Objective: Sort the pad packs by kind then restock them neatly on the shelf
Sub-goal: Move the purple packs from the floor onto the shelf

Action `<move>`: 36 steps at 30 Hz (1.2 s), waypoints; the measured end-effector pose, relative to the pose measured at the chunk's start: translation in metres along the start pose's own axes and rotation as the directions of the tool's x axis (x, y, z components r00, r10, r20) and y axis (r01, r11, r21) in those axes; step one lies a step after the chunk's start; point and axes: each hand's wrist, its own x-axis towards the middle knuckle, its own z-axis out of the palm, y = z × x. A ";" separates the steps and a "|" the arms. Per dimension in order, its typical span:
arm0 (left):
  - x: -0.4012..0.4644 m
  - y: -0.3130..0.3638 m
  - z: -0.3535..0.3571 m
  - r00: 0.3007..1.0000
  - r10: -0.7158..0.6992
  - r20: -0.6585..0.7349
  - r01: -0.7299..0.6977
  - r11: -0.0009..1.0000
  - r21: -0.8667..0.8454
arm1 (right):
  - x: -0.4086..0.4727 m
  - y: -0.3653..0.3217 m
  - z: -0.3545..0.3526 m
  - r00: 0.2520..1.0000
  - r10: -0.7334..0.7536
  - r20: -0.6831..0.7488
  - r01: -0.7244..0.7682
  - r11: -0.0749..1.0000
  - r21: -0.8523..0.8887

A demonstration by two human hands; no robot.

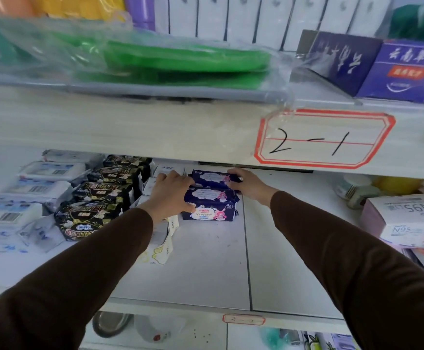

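left hand (171, 195), right hand (247, 184) | grip rear navy pad pack (212, 178) | pink cartoon print

White laminate shop shelving (269, 261) fills the view; the upper board's front edge (130, 127) carries a red-bordered paper label (324, 138) marked "2-1".
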 end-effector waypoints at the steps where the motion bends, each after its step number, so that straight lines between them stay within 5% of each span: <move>1: 0.001 0.000 0.000 1.000 -0.003 0.004 0.004 1.000 -0.002 | 0.002 0.000 0.002 1.000 0.003 0.001 -0.003 1.000 -0.004; 17: 0.005 -0.001 0.004 0.998 -0.056 -0.009 0.057 0.998 0.022 | 0.009 -0.006 0.012 1.000 0.008 -0.003 -0.008 0.996 -0.087; 25: -0.026 -0.005 -0.013 0.989 -0.018 -0.149 0.010 0.998 -0.058 | -0.037 -0.020 0.021 0.933 -0.160 -0.322 0.074 0.962 -0.263; 36: -0.134 -0.014 -0.031 0.945 0.125 -0.303 -0.192 0.960 -0.204 | -0.197 -0.055 0.106 0.858 -0.339 -0.386 0.112 0.857 -0.503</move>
